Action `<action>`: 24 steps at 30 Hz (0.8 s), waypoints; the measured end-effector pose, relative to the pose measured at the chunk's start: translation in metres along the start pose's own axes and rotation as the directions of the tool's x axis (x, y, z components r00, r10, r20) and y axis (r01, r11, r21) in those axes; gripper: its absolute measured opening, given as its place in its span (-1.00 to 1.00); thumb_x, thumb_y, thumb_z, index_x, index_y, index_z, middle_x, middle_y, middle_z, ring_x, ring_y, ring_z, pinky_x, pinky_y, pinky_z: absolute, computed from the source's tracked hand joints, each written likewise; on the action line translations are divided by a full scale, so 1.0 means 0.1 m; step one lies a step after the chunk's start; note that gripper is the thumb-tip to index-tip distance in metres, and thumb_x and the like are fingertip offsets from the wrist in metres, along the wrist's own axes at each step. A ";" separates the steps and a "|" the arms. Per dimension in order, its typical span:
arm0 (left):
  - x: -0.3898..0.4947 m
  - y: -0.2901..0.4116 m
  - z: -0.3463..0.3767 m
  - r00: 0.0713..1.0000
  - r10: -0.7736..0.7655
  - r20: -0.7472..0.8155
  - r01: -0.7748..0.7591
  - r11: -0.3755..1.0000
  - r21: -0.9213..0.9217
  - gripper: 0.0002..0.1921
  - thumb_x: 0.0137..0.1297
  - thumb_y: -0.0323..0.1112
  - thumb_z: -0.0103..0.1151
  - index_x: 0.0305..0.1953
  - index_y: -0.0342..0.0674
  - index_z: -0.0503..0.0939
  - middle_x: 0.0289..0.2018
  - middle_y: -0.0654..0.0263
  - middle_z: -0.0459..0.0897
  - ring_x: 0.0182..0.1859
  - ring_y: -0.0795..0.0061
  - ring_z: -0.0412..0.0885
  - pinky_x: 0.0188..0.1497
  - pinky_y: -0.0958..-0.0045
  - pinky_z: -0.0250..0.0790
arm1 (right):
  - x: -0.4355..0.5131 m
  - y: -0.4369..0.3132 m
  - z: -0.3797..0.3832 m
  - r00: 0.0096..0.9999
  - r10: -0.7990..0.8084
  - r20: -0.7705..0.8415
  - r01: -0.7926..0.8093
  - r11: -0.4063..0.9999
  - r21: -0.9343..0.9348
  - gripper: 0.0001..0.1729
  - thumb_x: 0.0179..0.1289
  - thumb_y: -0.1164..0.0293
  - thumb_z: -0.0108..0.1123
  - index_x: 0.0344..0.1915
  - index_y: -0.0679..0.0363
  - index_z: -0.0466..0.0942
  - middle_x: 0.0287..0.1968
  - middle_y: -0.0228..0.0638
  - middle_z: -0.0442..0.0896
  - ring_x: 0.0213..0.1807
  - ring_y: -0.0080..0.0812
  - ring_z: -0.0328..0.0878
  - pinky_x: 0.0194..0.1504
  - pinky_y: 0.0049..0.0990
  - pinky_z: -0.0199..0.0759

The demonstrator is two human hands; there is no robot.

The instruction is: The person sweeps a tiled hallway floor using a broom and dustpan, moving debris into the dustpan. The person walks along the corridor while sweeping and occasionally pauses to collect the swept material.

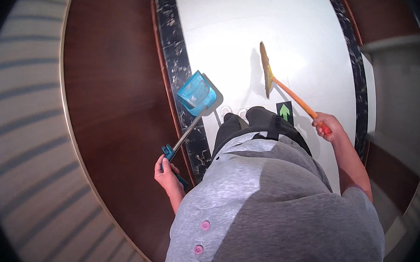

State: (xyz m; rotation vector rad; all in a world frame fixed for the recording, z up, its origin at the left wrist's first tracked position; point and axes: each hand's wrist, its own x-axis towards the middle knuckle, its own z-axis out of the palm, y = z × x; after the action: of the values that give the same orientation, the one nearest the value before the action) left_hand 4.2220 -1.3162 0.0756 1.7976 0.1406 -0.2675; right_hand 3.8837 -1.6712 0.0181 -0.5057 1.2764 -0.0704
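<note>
My left hand point(168, 176) grips the teal handle of a long-handled blue dustpan point(197, 94). A metal rod joins that handle to the pan, whose inside shows pale smudges or debris. The pan casts a shadow on the floor near the dark border; whether it touches the floor I cannot tell. On the other side, my right hand point(325, 127) is closed around the red-orange end of a broom handle. The broom point(265, 69) has a yellow collar and a narrow tan bristle head, ahead of my feet over the white floor, its shadow falling to the left.
The glossy white tile floor point(234, 24) runs between black marbled borders point(175, 53). A reddish-brown panelled wall point(109, 84) rises close on the left. A green arrow sign point(285, 112) lies on the floor by my legs. To the right is a recessed doorway point(397, 87).
</note>
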 end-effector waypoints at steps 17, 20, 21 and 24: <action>1.51 0.29 -0.48 0.948 -0.001 0.319 -0.014 0.999 0.047 -0.84 0.19 -0.41 -0.02 -0.23 -0.34 0.45 -0.69 0.39 0.39 -0.73 0.72 0.23 -0.73 0.70 0.06 | 0.02 1.65 0.53 0.960 0.192 -0.205 0.034 0.645 0.764 -0.91 -0.06 0.49 -0.11 -0.63 0.18 0.23 -0.74 -0.41 0.35 -0.81 -0.65 0.29 -0.84 -0.75 0.21; 1.46 0.31 -0.43 0.940 0.042 0.338 -0.062 0.997 0.048 -0.84 0.19 -0.41 -0.02 -0.24 -0.34 0.45 -0.71 0.40 0.38 -0.75 0.73 0.23 -0.74 0.71 0.06 | 0.22 1.68 0.43 0.966 0.196 -0.168 0.022 0.585 0.811 -0.90 -0.06 0.49 -0.12 -0.64 0.18 0.22 -0.75 -0.41 0.34 -0.82 -0.64 0.28 -0.85 -0.73 0.21; 1.42 0.30 -0.43 0.948 0.029 0.316 -0.051 0.997 0.061 -0.84 0.19 -0.42 -0.02 -0.24 -0.34 0.46 -0.71 0.41 0.38 -0.75 0.73 0.23 -0.75 0.71 0.06 | 0.28 1.70 0.39 0.963 0.219 -0.158 0.010 0.558 0.830 -0.90 -0.07 0.50 -0.12 -0.64 0.17 0.22 -0.75 -0.41 0.34 -0.83 -0.64 0.27 -0.85 -0.73 0.22; 1.42 0.23 -0.32 0.957 0.018 0.288 -0.031 0.999 0.043 -0.85 0.18 -0.42 -0.02 -0.24 -0.33 0.46 -0.72 0.41 0.37 -0.76 0.73 0.24 -0.78 0.71 0.07 | 0.61 1.62 0.43 0.978 0.172 -0.120 -0.003 0.581 0.814 -0.92 -0.06 0.49 -0.13 -0.62 0.18 0.22 -0.76 -0.42 0.32 -0.84 -0.60 0.25 -0.85 -0.71 0.24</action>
State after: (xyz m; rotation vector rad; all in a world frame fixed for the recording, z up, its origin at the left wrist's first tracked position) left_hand 4.3677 -1.2979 0.0682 1.7851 -0.0957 -0.5151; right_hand 3.9052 -1.5334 -0.0924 0.3898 1.2953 -0.6159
